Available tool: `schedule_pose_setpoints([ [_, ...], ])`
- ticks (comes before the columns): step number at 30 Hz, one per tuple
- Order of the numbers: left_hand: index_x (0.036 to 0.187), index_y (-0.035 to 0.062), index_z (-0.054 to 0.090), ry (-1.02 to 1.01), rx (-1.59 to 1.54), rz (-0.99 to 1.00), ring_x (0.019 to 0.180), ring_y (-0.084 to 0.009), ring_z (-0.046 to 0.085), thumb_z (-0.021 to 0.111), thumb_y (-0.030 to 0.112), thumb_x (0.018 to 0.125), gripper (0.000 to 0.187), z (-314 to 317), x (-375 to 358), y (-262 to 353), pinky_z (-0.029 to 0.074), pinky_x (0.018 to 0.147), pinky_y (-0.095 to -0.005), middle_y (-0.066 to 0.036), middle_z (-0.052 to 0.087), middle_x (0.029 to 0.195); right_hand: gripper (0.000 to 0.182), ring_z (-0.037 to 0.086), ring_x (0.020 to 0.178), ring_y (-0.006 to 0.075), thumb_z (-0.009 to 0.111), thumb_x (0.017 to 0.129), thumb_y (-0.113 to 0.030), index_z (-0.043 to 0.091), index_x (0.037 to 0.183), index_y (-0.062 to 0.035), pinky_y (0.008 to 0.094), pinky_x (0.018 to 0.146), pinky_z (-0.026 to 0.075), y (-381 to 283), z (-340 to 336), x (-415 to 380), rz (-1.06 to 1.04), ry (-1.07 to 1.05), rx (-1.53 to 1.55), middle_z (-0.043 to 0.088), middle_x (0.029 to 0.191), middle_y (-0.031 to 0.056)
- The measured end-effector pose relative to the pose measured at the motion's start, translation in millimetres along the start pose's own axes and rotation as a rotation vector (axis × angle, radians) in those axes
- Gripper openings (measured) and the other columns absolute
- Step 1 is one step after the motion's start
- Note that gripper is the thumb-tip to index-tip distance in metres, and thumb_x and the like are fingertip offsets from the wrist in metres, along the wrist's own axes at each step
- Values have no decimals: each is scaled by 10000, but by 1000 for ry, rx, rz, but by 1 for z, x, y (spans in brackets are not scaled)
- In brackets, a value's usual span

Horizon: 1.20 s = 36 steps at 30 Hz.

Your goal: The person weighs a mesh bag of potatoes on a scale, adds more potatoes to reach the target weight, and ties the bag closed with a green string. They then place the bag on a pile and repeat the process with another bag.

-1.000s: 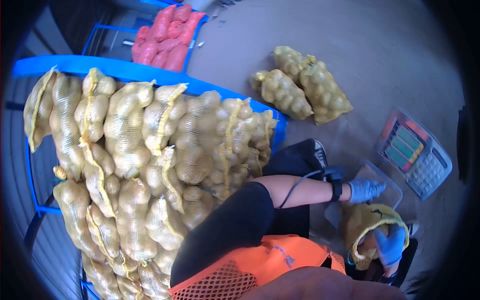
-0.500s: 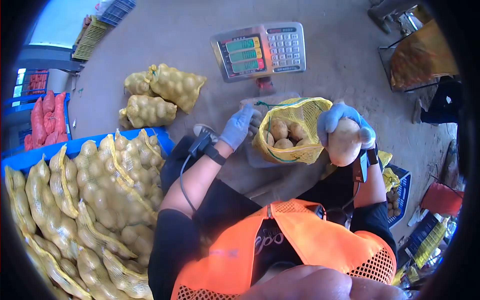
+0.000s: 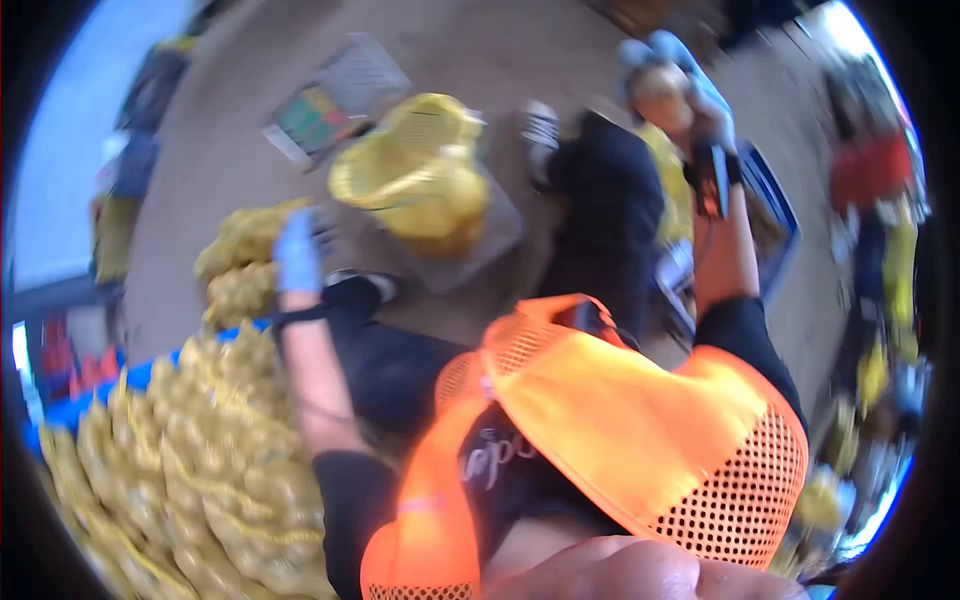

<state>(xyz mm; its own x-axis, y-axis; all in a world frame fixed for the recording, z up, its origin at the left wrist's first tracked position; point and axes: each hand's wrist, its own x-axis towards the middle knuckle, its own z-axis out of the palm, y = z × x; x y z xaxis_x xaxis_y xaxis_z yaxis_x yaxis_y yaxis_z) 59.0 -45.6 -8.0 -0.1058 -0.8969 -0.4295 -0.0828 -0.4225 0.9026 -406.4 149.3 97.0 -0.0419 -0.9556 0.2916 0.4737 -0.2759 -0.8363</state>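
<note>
My right hand (image 3: pixel 700 95), in a light blue glove, is raised at the upper right with its fingers wrapped round a potato (image 3: pixel 660 102). My left hand (image 3: pixel 299 255), gloved as well, is apart from the bag, near filled sacks of potatoes (image 3: pixel 240 262) on the floor. Motion smears its fingers. Between the hands, an open-topped yellow mesh bag (image 3: pixel 415 190) stands on the scale platform (image 3: pixel 500 235). Potatoes show blurrily through its lower side. Beyond it is the scale display (image 3: pixel 335 98), tilted and unreadable.
At left, a blue-edged container (image 3: pixel 62 412) holds many net sacks of potatoes (image 3: pixel 200 440). A blue crate (image 3: pixel 785 220) with yellow mesh (image 3: pixel 665 185) stands near my right forearm. Further right are a red object (image 3: pixel 872 172) and blurred stacked goods.
The view has swung to the right. My right hand has carried the potato away from the bag, outward to the right. My left hand has moved away from the bag's left side.
</note>
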Motion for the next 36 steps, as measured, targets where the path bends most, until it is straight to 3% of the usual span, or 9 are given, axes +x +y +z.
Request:
schedule_pose_setpoints([
  [3,1200,84,551,-17,426,190,846,-170,609,462,380,942,403,-69,8,-7,489,749,-285,-102,628,1040,330,643,872,246,593,862,-315,546,1069,-63,333,660,545,-41,-37,-94,132,290,-258,607,1055,115],
  [9,1164,-16,554,159,778,224,914,-221,601,501,415,923,497,-125,-8,-29,470,825,-318,-153,631,1040,305,595,796,114,717,796,-321,658,920,-49,245,721,485,-14,-107,-328,686,1257,-816,647,861,23],
  [13,1079,-62,593,303,673,269,879,-216,603,531,396,913,491,-101,-23,-27,471,824,-304,-153,641,1007,299,601,737,118,727,768,-299,679,899,-35,264,681,485,47,-110,-403,667,1749,-1284,673,845,46],
  [17,1097,-24,591,254,766,274,870,-179,587,553,337,918,405,-95,-21,-24,475,805,-296,-132,632,962,402,647,829,215,735,721,-378,677,955,-56,310,754,489,114,-124,-399,912,1123,-1291,682,893,115],
  [19,1103,-23,586,276,753,271,865,-168,585,557,330,916,401,-97,-21,-27,475,803,-293,-122,633,958,436,643,840,213,746,701,-389,673,974,-56,307,759,482,144,-113,-380,1118,959,-1737,678,900,117],
  [23,1066,-32,598,342,609,309,837,-172,588,549,312,922,376,-108,-19,-33,477,787,-292,-106,638,936,372,644,792,200,723,711,-348,681,926,-47,321,729,487,157,-152,-389,1183,986,-1145,683,862,109],
  [29,997,-27,624,381,827,395,796,-160,594,580,302,899,346,-94,-35,-28,482,746,-303,-99,655,900,212,465,566,69,647,853,-196,581,729,-37,259,508,371,39,-53,-267,49,1433,-1320,564,631,8],
  [32,938,40,653,414,1028,628,779,-256,631,611,311,864,284,-79,-46,-23,481,727,-339,-130,673,881,95,571,562,58,642,843,-52,568,791,-26,188,528,445,16,16,-180,-252,1285,-1117,636,672,33],
  [36,933,37,640,479,905,665,755,-204,599,647,245,840,228,-68,-57,-12,479,721,-321,-107,632,888,88,629,710,83,625,831,11,559,783,-23,200,607,488,54,70,-66,-452,788,-791,674,833,72],
])
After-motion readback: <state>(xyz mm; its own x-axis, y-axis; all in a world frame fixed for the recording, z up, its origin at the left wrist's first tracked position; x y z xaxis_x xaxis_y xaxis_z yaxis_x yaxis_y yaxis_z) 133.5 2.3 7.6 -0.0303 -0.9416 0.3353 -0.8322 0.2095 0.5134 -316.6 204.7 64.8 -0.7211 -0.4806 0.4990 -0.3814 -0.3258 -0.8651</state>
